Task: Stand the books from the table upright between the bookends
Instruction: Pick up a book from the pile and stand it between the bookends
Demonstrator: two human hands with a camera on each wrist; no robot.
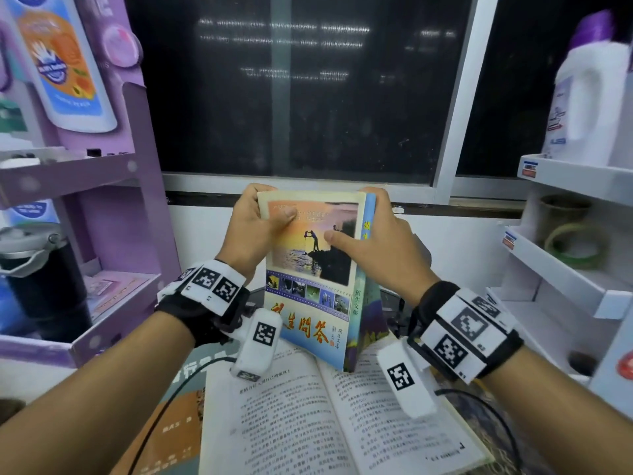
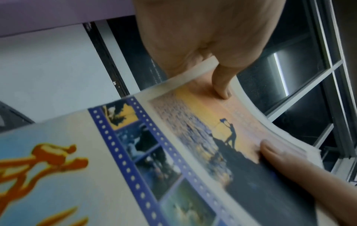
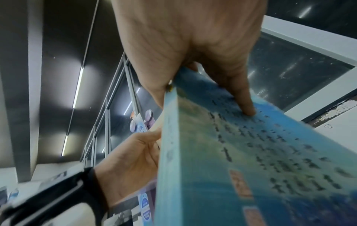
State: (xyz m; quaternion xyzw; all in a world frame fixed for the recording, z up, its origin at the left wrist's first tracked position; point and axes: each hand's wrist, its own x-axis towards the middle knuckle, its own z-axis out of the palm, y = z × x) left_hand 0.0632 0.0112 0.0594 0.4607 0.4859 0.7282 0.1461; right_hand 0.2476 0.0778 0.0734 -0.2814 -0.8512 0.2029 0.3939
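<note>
A paperback with a sunset cover (image 1: 311, 269) is held up over the table, its lower edge near an open book (image 1: 335, 413) lying flat below. My left hand (image 1: 257, 224) grips its top left corner, thumb on the cover (image 2: 222, 85). My right hand (image 1: 370, 234) grips the spine side, thumb on the front cover and fingers behind on the blue back cover (image 3: 251, 152). A closed orange and teal book (image 1: 178, 416) lies under the open one at the left. No bookend is clearly visible; a dark frame (image 1: 394, 303) shows behind the held book.
A purple display shelf (image 1: 113, 186) with a black jug (image 1: 41, 279) stands at the left. White shelves (image 1: 575, 269) with a detergent bottle (image 1: 589, 104) and tape rolls (image 1: 575, 245) stand at the right. A dark window (image 1: 301, 90) fills the back. Cables (image 1: 496, 416) trail over the books.
</note>
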